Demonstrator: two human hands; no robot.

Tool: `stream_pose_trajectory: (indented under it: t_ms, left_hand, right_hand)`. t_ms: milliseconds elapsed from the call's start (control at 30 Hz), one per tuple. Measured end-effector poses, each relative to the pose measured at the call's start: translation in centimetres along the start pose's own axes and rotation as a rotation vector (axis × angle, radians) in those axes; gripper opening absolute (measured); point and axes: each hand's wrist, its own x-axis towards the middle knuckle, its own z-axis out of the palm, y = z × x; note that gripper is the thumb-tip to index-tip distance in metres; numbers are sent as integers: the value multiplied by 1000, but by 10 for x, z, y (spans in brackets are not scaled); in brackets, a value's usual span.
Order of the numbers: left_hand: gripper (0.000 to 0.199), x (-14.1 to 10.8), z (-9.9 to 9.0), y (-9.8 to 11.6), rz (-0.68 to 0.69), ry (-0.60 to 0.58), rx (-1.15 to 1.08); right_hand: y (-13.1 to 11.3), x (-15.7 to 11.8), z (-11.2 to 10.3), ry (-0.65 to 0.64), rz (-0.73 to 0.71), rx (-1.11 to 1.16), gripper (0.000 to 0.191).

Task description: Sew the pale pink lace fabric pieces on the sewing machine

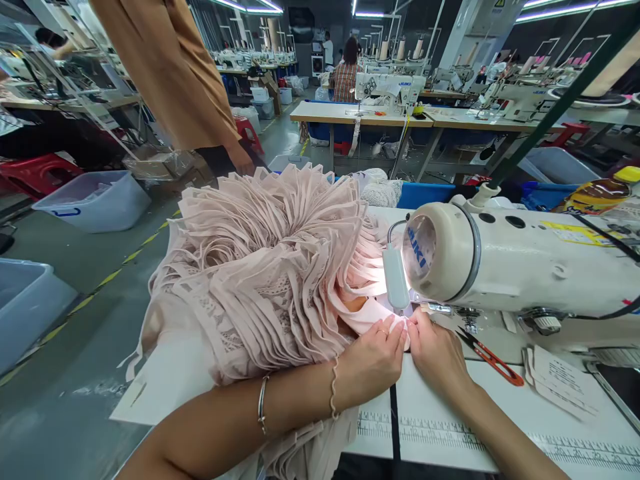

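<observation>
The left hand [381, 353] is closed, thumb and fingers pinching the near edge of a pale pink fabric piece [367, 315]. The right hand [436, 347] is likewise closed, its fingertips pinching the same edge just beside the left. The fabric piece lies at the needle area of the sewing machine [505, 257], inward from the front edge of the bench [430, 393], under a lit lamp [396, 277]. The exact needle contact is too small to tell.

A large pile of gathered lace pieces [270, 287] covers the left part of the bench; some pieces hang over the front edge below the left forearm. A printed ruler scale [445, 435] runs along the front edge, crossed by a black strip [395, 423]. Orange-handled snips [493, 359] lie to the right of the right hand, blades partly apart. Written labels [560, 381] lie farther toward the right edge. Beyond the far left of the pile stands a co-worker in a tan garment [165, 73], one hand lowered near the pile.
</observation>
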Motion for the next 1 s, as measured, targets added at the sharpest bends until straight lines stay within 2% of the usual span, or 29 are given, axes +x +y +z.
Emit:
stream_pose_trajectory:
  t_ms: [200,433,567,667,733,800,867,1000]
  left_hand:
    - [41,-1,1,7,26,-2,70]
    - [42,5,2,5,-25,-40,26]
    - [40,8,-1,2,-32,-58,-19]
    - [36,10,-5,-3,5,-54,-51]
    - [36,10,-5,-5,8,-41,-56]
    - [36,9,-5,-5,-7,-25,-55]
    - [36,9,-5,-4,-12,3,-43]
    - [33,10,-6,-3,-28,61,-52]
  right_hand:
    - [2,0,0,19,-24,17,18]
    - [2,1,1,-15,-10,24,18]
    - [9,3,-9,-123,-31,114,18]
    - [23,1,-19,-234,-204,241,17]
    - [35,-2,-19,-156,-366,242,21]
    - [44,-6,-14,26,-493,205,30]
    - [48,-9,-6,170,-560,175,35]
    - [41,-8,2,254,-637,88,39]
